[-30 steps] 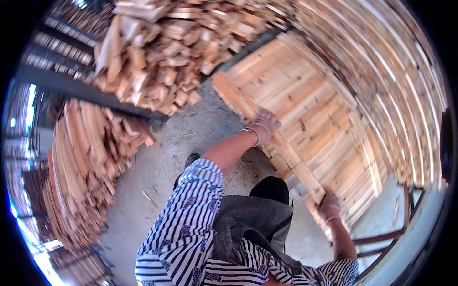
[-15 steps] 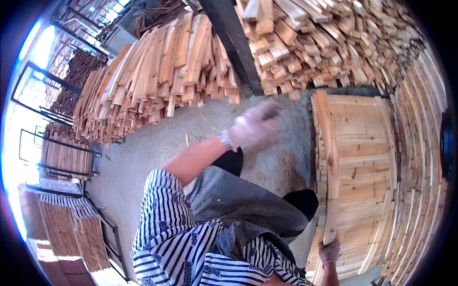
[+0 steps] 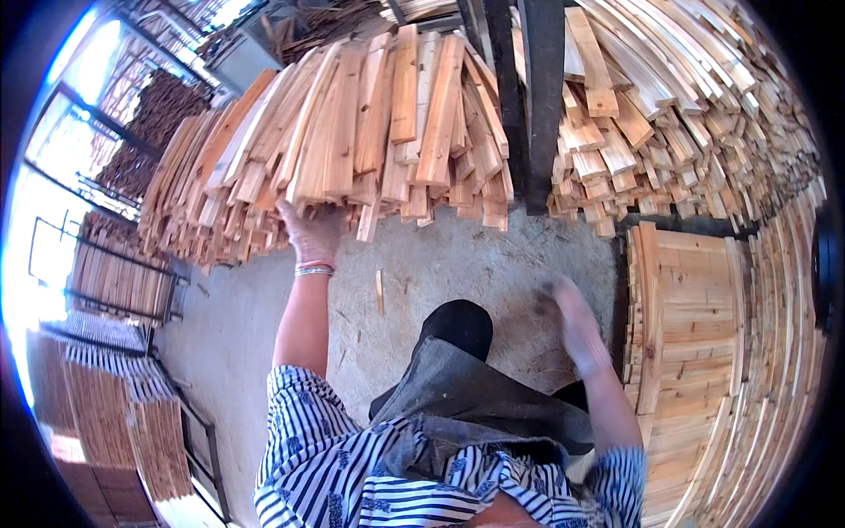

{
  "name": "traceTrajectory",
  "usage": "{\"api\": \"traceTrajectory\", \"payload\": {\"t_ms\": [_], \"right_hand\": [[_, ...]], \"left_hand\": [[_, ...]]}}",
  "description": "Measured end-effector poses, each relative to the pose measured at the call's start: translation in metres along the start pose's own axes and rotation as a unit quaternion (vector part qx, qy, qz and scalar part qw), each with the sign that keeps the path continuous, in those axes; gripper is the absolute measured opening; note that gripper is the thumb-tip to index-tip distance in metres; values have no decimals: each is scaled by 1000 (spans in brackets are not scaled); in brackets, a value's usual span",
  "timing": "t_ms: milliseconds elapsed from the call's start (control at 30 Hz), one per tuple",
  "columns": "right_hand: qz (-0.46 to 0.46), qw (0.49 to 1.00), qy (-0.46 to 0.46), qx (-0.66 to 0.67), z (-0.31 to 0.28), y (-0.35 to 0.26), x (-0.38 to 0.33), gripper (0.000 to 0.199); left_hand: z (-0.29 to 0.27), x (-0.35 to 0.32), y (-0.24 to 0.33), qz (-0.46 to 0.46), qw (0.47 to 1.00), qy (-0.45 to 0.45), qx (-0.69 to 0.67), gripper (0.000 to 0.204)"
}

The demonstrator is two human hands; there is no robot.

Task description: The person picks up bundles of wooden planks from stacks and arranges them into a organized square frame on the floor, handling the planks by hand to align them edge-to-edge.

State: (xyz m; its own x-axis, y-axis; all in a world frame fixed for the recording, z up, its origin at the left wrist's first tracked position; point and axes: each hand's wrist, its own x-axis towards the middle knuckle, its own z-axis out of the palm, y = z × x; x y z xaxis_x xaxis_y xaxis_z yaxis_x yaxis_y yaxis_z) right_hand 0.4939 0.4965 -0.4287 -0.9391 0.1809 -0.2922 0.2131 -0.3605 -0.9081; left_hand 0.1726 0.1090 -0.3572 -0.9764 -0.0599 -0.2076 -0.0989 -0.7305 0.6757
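Observation:
My left hand (image 3: 314, 236), in a pale glove, is at the near edge of a stack of wooden planks (image 3: 255, 154). Its thumb rests by the end of one pale plank (image 3: 334, 150), while its fingers curl under and are partly hidden there. To the right, above the concrete floor, my right hand (image 3: 576, 327) hangs in the air, apart from any wood. Its fingers are smeared by motion. Beyond it, a long batten (image 3: 650, 326) lies along the left side of a flat wooden panel (image 3: 695, 312), with neither hand touching it.
A dark metal post (image 3: 539, 106) separates the plank stack from another pile of boards (image 3: 687, 123). Long strips (image 3: 783, 352) are stacked along the far right. A small wood sliver (image 3: 380, 292) lies on the floor (image 3: 405, 255). Metal racks and stacked panels (image 3: 132, 396) stand at left.
My left hand has swung left from over the floor to the plank stack. My right hand has let go of the batten's near end and come up over the floor. The view has turned left.

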Motion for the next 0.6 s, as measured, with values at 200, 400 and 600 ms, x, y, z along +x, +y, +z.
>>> {"api": "traceTrajectory", "payload": {"t_ms": [200, 400, 600], "right_hand": [[78, 971, -12, 224, 156, -34, 208, 97], [107, 987, 36, 114, 219, -35, 253, 89], [7, 988, 9, 153, 202, -29, 228, 70]], "left_hand": [[22, -4, 34, -140, 979, -129, -68, 79], [24, 20, 20, -11, 976, -140, 167, 70], [52, 12, -18, 215, 543, -168, 794, 51]]}}
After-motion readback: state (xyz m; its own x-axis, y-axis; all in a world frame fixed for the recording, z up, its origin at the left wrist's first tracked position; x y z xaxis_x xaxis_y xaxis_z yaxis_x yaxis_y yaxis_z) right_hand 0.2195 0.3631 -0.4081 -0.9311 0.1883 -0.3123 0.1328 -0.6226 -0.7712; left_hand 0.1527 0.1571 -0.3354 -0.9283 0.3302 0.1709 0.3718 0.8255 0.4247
